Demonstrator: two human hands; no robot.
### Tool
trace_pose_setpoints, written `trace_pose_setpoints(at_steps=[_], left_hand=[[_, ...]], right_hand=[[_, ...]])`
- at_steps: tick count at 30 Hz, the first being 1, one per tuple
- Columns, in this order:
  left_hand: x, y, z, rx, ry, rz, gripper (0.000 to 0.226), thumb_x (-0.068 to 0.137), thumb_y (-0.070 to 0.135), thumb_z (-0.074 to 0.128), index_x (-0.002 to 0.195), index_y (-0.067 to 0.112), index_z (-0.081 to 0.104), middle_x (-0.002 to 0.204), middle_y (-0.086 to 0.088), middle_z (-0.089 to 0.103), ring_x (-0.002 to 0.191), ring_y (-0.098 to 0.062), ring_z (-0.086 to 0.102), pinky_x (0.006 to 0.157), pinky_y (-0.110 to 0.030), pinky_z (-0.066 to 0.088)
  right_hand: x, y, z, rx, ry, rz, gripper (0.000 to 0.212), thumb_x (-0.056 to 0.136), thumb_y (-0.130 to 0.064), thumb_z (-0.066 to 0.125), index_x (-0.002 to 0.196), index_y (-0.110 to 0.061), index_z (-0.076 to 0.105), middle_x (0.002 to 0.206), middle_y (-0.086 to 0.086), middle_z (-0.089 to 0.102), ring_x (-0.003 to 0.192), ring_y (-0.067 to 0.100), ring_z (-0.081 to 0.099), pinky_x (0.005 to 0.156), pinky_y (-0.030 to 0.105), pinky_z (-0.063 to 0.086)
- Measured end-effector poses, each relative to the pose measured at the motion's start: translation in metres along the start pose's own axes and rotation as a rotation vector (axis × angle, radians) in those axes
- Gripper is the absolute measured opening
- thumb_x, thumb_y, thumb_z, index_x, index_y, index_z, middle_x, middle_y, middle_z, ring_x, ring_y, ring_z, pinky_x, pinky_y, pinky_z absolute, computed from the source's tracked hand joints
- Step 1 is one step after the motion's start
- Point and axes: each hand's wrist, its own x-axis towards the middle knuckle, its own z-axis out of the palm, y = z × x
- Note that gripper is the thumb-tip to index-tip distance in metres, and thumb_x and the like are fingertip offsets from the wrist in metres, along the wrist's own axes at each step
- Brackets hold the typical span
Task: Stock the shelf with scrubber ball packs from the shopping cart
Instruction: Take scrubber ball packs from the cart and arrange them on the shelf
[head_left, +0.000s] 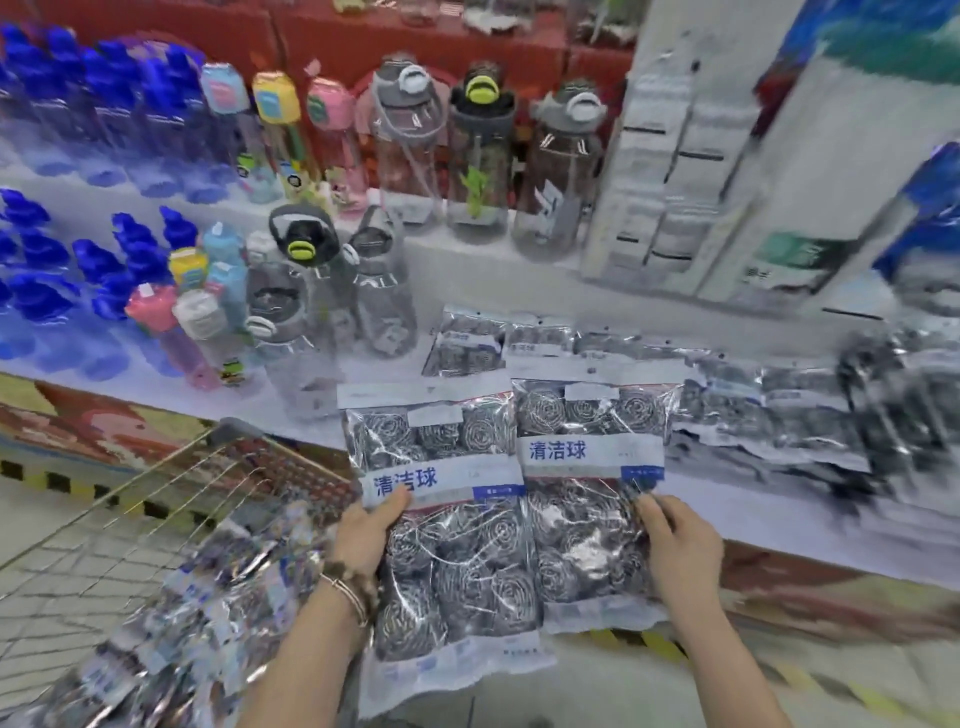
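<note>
My left hand (371, 535) grips one scrubber ball pack (447, 519) by its left edge, thumb across the label. My right hand (675, 551) pinches a second pack (587, 493) by its right edge. Both hang side by side, touching, over the front lip of the shelf (753, 514). Spare packs (208, 597) lie in the shopping cart (228, 434). I should lay both flat, labels up, squarely beside the stocked row (753, 410).

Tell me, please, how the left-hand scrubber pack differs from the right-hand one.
The left pack hangs lower, nearer the camera; the right pack sits higher, its top over the shelf. The left hand grips the left pack's left edge; the right hand, the right pack's right edge. Both show steel balls and the same blue lettering.
</note>
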Motion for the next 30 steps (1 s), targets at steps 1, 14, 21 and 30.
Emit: trace_pose_setpoints(at_steps=[1, 14, 21, 30], left_hand=[[-0.004, 0.003, 0.02, 0.018, -0.022, 0.007, 0.034, 0.087, 0.032, 0.057, 0.106, 0.004, 0.06, 0.094, -0.004, 0.061, 0.097, -0.025, 0.054, 0.086, -0.03, 0.037], [-0.039, 0.037, 0.24, 0.201, -0.278, 0.116, 0.026, 0.091, 0.033, 0.051, 0.07, 0.018, 0.052, 0.072, 0.006, 0.052, 0.066, -0.008, 0.047, 0.065, -0.026, 0.035], [-0.019, 0.068, 0.338, 0.328, -0.428, 0.104, 0.073, 0.072, 0.072, 0.051, 0.107, 0.009, 0.06, 0.108, -0.007, 0.059, 0.096, -0.025, 0.057, 0.087, -0.038, 0.045], [-0.007, 0.137, 0.483, 0.265, -0.639, 0.177, 0.073, 0.082, 0.056, 0.055, 0.128, 0.001, 0.043, 0.128, -0.014, 0.048, 0.11, -0.025, 0.049, 0.09, -0.034, 0.037]], right_hand=[[0.005, 0.012, -0.016, 0.004, 0.013, 0.022, 0.02, 0.094, -0.015, 0.055, 0.075, -0.015, 0.059, 0.063, -0.005, 0.057, 0.061, 0.005, 0.048, 0.057, 0.009, 0.034], [0.056, 0.125, -0.187, 0.031, 0.303, 0.155, 0.029, 0.092, -0.022, 0.057, 0.067, -0.009, 0.062, 0.062, 0.009, 0.06, 0.06, 0.024, 0.048, 0.056, 0.027, 0.032], [0.096, 0.137, -0.247, 0.002, 0.513, 0.209, 0.019, 0.09, -0.018, 0.061, 0.086, -0.004, 0.075, 0.062, 0.003, 0.063, 0.057, 0.01, 0.051, 0.063, 0.03, 0.039], [0.176, 0.142, -0.337, -0.078, 0.71, 0.225, 0.02, 0.089, -0.015, 0.063, 0.083, 0.002, 0.072, 0.076, 0.019, 0.07, 0.071, 0.026, 0.061, 0.06, 0.022, 0.036]])
